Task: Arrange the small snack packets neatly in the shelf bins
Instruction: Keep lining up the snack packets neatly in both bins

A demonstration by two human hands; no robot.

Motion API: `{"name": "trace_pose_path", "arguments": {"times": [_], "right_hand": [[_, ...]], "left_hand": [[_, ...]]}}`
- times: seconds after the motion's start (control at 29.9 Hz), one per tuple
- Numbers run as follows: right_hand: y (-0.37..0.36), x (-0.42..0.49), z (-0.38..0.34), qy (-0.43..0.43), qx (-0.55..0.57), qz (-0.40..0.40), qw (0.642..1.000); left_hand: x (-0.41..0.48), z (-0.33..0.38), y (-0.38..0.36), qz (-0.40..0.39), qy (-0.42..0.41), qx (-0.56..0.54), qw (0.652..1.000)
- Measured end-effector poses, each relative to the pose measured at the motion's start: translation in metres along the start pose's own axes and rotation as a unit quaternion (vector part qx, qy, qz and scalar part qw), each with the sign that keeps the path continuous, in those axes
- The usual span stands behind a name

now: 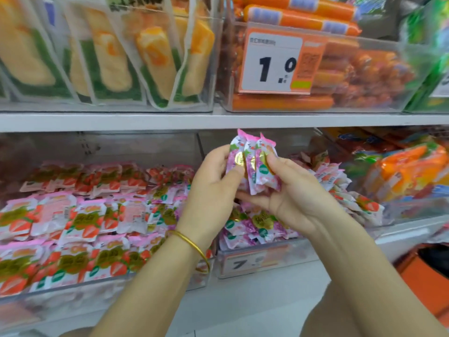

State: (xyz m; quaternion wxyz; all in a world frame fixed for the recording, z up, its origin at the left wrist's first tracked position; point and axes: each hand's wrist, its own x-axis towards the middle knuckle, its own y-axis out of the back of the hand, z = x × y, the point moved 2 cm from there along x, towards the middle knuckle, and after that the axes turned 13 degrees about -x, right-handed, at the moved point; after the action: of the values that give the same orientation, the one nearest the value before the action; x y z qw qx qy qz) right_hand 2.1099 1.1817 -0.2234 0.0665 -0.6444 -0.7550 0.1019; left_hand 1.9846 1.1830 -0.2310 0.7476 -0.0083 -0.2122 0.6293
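Pink packets [252, 166] held by left hand [211, 190] and right hand [298, 198] — above clear shelf bin [301, 254].

glossy plastic packets [252, 164], clear plastic bins [243, 259]

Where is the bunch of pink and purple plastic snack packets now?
In the head view, right of centre: the left hand and right hand hold the bunch upright, below the white shelf edge, above a bin.

Held packets [252, 164] above middle bin [257, 260], between both hands.
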Motion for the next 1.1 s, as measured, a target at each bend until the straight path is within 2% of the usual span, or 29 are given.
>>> {"name": "trace_pose_path", "arguments": {"times": [0.07,0.13,0.2,0.27,0.3,0.33,0.4,0.43,0.47,0.53,0.67,0.73,0.8,0.87,0.94,1.0,1.1], "right_hand": [[0.02,0.0,-0.003,-0.006,-0.011,-0.007,1.0],[0.04,-0.001,-0.001,-0.016,-0.057,-0.003,0.998],[0.068,0.001,-0.002,-0.014,-0.191,0.091,0.977],[0.096,0.001,-0.004,-0.011,-0.403,0.214,0.89],[0.101,0.001,-0.004,-0.016,-0.468,0.238,0.851],[0.1,0.002,-0.004,-0.028,-0.528,0.231,0.817],[0.094,0.001,0.006,-0.067,-0.643,0.137,0.75],[0.087,0.003,0.011,-0.074,-0.678,0.089,0.726],[0.085,0.003,0.014,-0.072,-0.689,0.073,0.718],[0.089,0.003,0.009,-0.053,-0.662,0.1,0.741],[0.102,-0.002,-0.002,-0.02,-0.515,0.174,0.839],[0.1,0.002,-0.005,-0.008,-0.463,0.181,0.868],[0.092,0.012,-0.007,-0.013,-0.387,0.154,0.909],[0.084,0.029,-0.008,-0.026,-0.369,0.136,0.919],[0.076,0.048,-0.006,-0.037,-0.391,0.13,0.911],[0.067,0.063,-0.004,-0.048,-0.403,0.13,0.905],[0.055,0.077,0.0,-0.064,-0.365,0.152,0.916]], "left_hand": [[0.006,-0.007,-0.014,-0.017,-0.049,0.137,0.989],[0.011,-0.013,-0.018,-0.022,-0.074,0.288,0.955],[0.015,-0.017,-0.019,-0.044,-0.073,0.393,0.916],[0.012,-0.021,-0.021,-0.124,-0.065,0.506,0.851],[0.008,-0.023,-0.023,-0.178,-0.058,0.556,0.81],[0.005,-0.027,-0.025,-0.228,-0.044,0.595,0.769],[0.002,-0.04,-0.036,-0.303,0.015,0.63,0.715],[0.002,-0.043,-0.034,-0.311,0.041,0.634,0.706],[0.002,-0.045,-0.032,-0.309,0.05,0.632,0.709],[0.003,-0.043,-0.03,-0.292,0.033,0.625,0.723],[0.006,-0.028,-0.026,-0.22,-0.041,0.642,0.734],[0.014,-0.013,-0.017,-0.155,-0.104,0.657,0.73],[0.025,-0.004,-0.007,-0.11,-0.11,0.66,0.735],[0.036,-0.006,0.001,-0.11,-0.049,0.676,0.727],[0.042,-0.015,0.006,-0.122,-0.006,0.679,0.724],[0.042,-0.022,0.01,-0.125,0.003,0.669,0.732],[0.042,-0.027,0.016,-0.124,0.023,0.657,0.744]]}}
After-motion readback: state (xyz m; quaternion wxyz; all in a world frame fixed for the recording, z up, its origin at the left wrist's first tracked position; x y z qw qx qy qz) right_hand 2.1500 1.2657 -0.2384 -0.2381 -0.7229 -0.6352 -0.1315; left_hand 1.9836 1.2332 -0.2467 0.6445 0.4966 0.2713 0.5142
